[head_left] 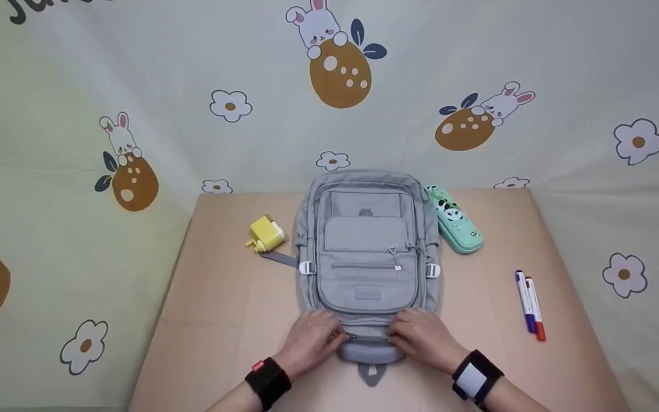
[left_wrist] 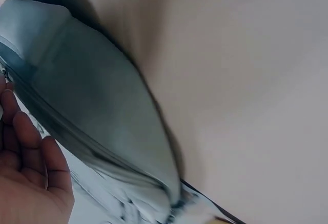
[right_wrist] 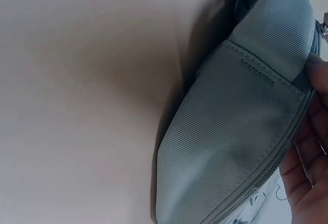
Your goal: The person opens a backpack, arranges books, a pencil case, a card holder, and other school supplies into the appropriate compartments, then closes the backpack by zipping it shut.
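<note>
A grey backpack [head_left: 369, 229] lies flat on the table, front pocket up and its top end toward me. My left hand [head_left: 317, 336] is at the left of that end, fingers curled, pinching the zipper pull [left_wrist: 5, 73] at the edge of the view. Opposite it, my right hand [head_left: 421, 337] grips the fabric beside the zipper [right_wrist: 266, 175], its thumb pressed on the top panel. Between the two hands a short stretch of zipper shows. The carry loop [head_left: 372, 375] sticks out toward me below them.
Left of the backpack sits a small yellow device [head_left: 266, 233], near a grey strap [head_left: 280, 260]. A green panda pencil case [head_left: 456, 223] leans close to the backpack's right side. Two markers, blue [head_left: 525, 300] and red [head_left: 535, 309], lie farther right. Patterned cloth [head_left: 409, 154] surrounds the table.
</note>
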`<state>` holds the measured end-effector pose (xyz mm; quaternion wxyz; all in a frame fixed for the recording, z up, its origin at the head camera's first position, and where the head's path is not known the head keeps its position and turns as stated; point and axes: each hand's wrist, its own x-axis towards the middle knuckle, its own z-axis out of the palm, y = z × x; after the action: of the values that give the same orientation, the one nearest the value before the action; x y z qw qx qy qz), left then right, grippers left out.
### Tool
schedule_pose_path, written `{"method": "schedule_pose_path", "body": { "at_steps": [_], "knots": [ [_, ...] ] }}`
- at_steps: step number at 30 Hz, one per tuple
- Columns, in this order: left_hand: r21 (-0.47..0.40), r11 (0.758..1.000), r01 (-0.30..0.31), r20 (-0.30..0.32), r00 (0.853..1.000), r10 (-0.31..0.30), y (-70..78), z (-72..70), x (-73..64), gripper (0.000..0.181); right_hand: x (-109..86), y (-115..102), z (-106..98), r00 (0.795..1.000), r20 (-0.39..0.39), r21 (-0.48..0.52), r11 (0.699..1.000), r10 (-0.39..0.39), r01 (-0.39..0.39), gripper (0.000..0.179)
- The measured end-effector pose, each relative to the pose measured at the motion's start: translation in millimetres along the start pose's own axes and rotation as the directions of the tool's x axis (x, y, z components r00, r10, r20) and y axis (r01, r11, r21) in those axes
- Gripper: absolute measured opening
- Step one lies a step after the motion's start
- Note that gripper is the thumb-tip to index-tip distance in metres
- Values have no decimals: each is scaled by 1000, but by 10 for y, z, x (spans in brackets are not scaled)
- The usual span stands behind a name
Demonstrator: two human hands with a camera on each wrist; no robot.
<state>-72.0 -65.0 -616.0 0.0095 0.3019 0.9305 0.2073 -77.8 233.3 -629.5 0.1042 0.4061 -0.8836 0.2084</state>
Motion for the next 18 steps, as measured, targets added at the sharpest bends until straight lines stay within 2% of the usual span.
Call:
{"method": "schedule_pose_path", "body": {
  "at_steps": [3, 9, 12, 18],
  "knots": [
    [26, 999, 22, -30, 999, -22, -174, -59, -100, 8, -4, 0, -13, 1000, 2, 6, 1000, -3, 2, 13],
    [30, 991, 131, -47, 990, -130, -440, -150, -236, 8, 4, 4, -25, 1000, 16, 37, 999, 9, -9, 13],
    [6, 986, 167, -28, 986, -166, -492, -166, -256, 8, 21, -2, -34, 999, 30, 52, 998, 23, -24, 14],
    [-1, 983, 182, -23, 983, -182, -506, -170, -269, 8, 131, -55, -42, 995, 87, 72, 995, 57, -63, 14]
  ]
}}
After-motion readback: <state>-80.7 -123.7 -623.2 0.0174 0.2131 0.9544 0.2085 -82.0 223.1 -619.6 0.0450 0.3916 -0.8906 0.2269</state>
